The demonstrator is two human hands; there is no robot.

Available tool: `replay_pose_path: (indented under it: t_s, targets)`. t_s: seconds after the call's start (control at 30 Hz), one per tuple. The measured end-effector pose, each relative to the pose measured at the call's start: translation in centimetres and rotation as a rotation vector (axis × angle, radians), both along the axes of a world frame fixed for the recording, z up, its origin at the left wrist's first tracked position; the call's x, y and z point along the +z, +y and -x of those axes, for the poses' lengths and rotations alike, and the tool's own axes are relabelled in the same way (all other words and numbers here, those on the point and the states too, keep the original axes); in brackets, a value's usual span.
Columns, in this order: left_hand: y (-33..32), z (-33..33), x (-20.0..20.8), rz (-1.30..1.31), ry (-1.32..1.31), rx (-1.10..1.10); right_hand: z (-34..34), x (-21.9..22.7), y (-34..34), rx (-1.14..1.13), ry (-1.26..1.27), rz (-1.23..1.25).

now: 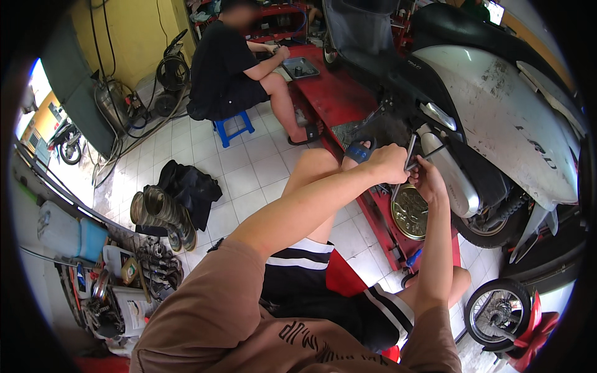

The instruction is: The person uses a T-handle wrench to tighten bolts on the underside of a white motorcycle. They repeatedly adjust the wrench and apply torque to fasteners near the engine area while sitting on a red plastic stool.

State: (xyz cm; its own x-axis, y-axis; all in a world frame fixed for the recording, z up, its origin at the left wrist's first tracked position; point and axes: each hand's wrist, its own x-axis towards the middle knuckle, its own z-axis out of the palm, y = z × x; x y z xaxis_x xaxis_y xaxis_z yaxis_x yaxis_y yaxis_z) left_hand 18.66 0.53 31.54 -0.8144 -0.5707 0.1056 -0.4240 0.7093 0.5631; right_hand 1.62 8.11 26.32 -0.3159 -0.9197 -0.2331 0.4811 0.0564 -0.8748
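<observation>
My left hand (388, 163) is closed around the handle of a metal T-shaped wrench (415, 152) held against the underside of a white scooter (497, 105). My right hand (428, 180) grips the same wrench just below and to the right, by the scooter's chrome exhaust pipe (451, 174). Under my hands a round brass-coloured metal cover (409, 211) lies on the red lift platform (336, 93) that carries the scooter. My bare knees and a blue sandal (359, 151) show below my arms.
Another person in black (227, 62) sits on a blue stool (233, 127) at the platform's far end beside a metal tray (300, 67). A dark cloth (189, 186), stacked clutch parts (161, 214) and bottles lie at left. A loose small wheel (497, 314) stands at lower right.
</observation>
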Motion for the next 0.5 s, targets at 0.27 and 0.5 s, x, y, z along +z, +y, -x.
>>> replay_pose_path:
  t_s: [0.27, 0.5]
  targets:
    - [-1.5, 1.6, -1.5, -0.255, -0.017, 0.098, -0.4, 0.1, -0.4, 0.037, -0.015, 0.052]
    - [-0.8, 1.4, -1.0, -0.169, -0.039, 0.117, -0.1, -0.1, 0.1, 0.032, -0.018, 0.040]
